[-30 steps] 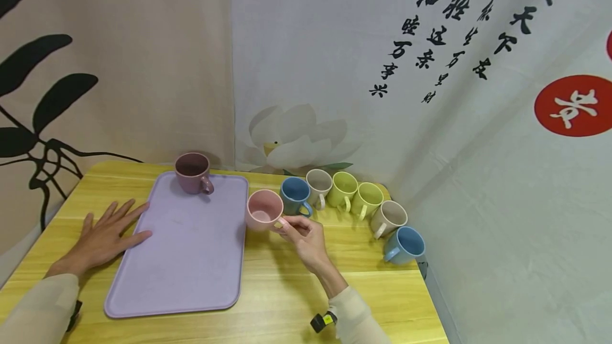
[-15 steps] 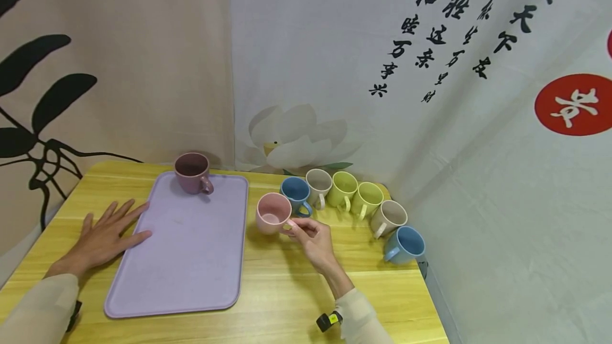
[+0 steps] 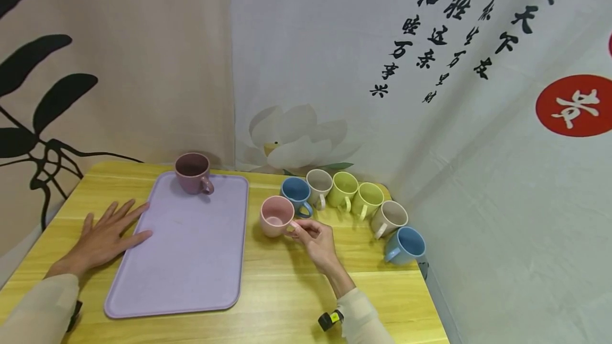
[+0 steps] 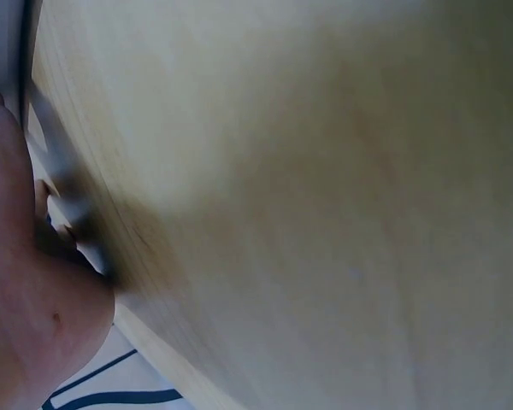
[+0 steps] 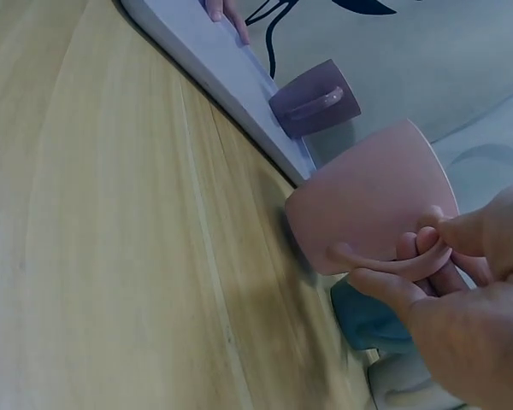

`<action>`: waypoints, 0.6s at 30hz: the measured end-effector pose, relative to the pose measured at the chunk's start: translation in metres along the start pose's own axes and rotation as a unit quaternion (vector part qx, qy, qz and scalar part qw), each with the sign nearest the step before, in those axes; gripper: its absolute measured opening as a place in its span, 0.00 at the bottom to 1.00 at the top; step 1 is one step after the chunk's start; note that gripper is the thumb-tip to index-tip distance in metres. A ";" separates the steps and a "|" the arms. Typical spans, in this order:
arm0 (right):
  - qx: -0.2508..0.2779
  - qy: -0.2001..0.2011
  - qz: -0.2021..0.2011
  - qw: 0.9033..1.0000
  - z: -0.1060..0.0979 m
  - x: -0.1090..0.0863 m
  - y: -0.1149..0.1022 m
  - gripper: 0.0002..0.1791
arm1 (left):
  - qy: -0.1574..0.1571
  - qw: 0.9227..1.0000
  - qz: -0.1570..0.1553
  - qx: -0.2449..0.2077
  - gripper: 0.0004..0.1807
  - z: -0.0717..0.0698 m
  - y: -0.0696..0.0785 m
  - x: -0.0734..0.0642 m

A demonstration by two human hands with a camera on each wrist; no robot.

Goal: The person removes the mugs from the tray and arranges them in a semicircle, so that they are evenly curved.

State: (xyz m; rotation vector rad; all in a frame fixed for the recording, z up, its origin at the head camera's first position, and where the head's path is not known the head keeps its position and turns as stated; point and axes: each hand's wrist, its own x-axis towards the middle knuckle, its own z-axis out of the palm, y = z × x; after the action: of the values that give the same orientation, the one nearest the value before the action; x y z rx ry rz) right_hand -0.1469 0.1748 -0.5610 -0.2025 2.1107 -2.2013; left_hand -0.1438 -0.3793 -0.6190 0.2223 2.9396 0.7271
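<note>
My right hand (image 3: 317,243) pinches the handle of a pink mug (image 3: 277,217), which stands upright just right of the lilac tray (image 3: 177,259). In the right wrist view the thumb and fingers wrap the handle of the pink mug (image 5: 372,196), close over the wood. My left hand (image 3: 107,235) lies flat with spread fingers at the tray's left edge, thumb over the rim. In the left wrist view only part of the left hand (image 4: 34,282) shows. A purple mug (image 3: 192,174) stands at the tray's far left corner.
Behind the pink mug, a dark blue mug (image 3: 295,195) begins a curved row with a grey-white mug (image 3: 319,187), two yellow-green mugs (image 3: 343,190), a beige mug (image 3: 389,219) and a light blue mug (image 3: 405,244). A printed curtain (image 3: 306,68) hangs along the table's far edge.
My right hand has carried the pink mug a little to the right and nearer, from beside the tray's edge onto the wood. My left hand has stayed still.
</note>
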 end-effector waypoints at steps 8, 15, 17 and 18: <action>0.001 0.017 0.022 1.000 -0.005 0.002 0.003 0.15 | -0.001 1.000 0.001 -0.002 0.52 0.001 -0.001 0.001; -0.002 0.020 0.031 0.999 -0.006 0.002 0.001 0.14 | 0.002 1.000 0.004 -0.006 0.52 0.002 -0.004 0.001; -0.004 0.022 0.033 0.999 -0.007 0.002 0.001 0.14 | 0.002 1.000 0.004 -0.006 0.52 0.002 -0.004 0.001; -0.005 0.022 0.033 0.999 -0.007 0.002 0.001 0.14 | 0.002 1.000 0.004 -0.006 0.52 0.002 -0.004 0.001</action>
State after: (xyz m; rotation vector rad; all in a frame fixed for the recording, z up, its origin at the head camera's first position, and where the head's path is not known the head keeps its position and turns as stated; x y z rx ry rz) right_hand -0.1499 0.1812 -0.5626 -0.0834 2.1202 -2.1779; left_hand -0.1453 -0.3811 -0.6226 0.2330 2.9397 0.7464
